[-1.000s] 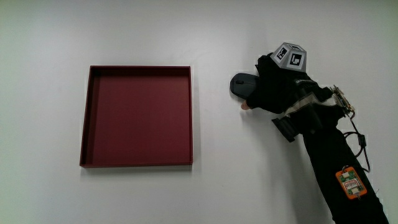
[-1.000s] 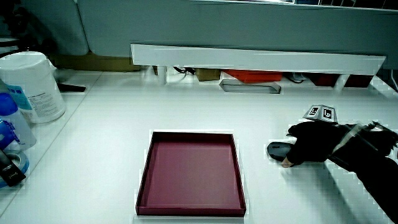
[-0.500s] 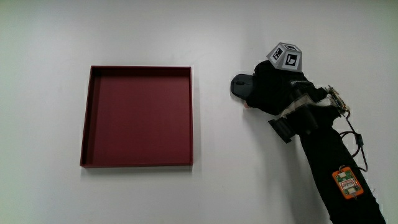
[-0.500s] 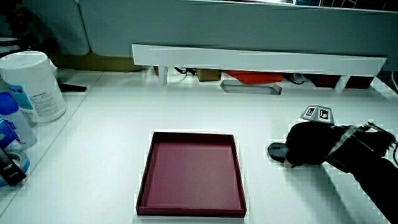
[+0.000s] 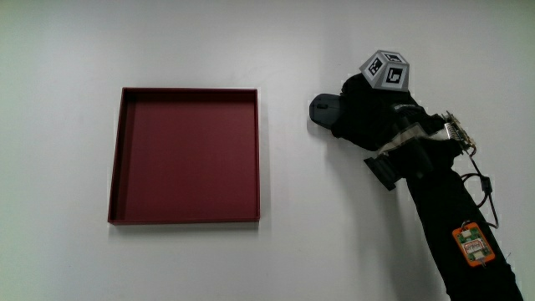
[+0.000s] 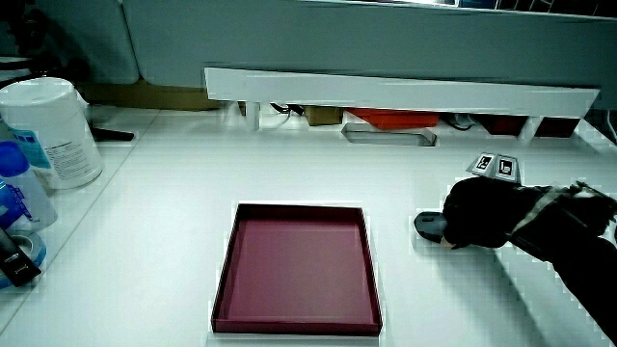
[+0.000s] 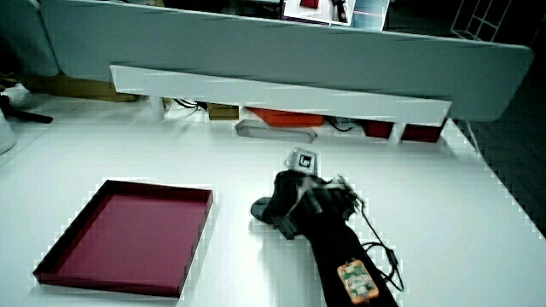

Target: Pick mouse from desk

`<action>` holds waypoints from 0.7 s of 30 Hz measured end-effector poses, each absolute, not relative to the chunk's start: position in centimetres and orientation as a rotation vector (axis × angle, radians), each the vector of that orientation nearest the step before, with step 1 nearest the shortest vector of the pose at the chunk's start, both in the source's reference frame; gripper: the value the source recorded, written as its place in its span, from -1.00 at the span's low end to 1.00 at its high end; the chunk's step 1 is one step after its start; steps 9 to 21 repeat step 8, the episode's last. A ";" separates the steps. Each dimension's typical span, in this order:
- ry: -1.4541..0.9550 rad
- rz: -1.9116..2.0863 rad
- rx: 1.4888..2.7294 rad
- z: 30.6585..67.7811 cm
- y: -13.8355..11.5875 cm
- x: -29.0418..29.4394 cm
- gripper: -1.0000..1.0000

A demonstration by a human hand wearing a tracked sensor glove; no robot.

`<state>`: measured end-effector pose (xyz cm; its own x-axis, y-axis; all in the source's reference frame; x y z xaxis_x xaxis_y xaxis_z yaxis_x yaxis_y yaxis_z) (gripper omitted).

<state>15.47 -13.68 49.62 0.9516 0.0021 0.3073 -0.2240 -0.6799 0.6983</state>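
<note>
Dark mouse (image 5: 322, 109) lying on the white worktop (image 5: 192, 42), beside the red tray (image 5: 185, 155) and apart from it, mostly covered. Only its end toward the tray showing past the glove, seen also in both side views (image 6: 428, 225) (image 7: 263, 210). Still in contact with the worktop as far as can be told; no gap visible beneath it.

Gloved hand (image 5: 368, 117) draped over the mouse, grip curled down around its body and clamped on it, fingers (image 6: 469, 226) wrapping the side nearer the person. Small patterned cube (image 5: 387, 70) riding on the back of the hand, tilted, grey with black-and-white markings, visible in both side views (image 6: 496, 167) (image 7: 301, 159). Black-sleeved forearm (image 5: 447, 221) running from the wrist toward the person, carrying a strap and wiring at the wrist and a small orange tag (image 5: 471, 245) lower on the sleeve.

Red tray square and shallow, flat on the worktop, nothing inside it, its rim (image 6: 297, 205) level in a side view.

In a side view, white cylindrical tub (image 6: 50, 130) standing upright near the worktop's edge, well apart from the tray, with a blue-capped bottle (image 6: 17, 193) just beside it and nearer the person. Low white partition (image 6: 395, 92) running along the worktop's edge farthest from the person, seen in both side views (image 7: 273, 94), with an orange-red item (image 6: 390, 118) tucked under it.
</note>
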 end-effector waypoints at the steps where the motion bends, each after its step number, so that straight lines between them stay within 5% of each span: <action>1: -0.149 0.360 2.299 49.4 -13.8 15.3 1.00; 8: -0.280 0.407 2.344 45.3 -14.1 12.1 1.00; 21: -0.280 0.407 2.344 45.3 -14.1 12.1 1.00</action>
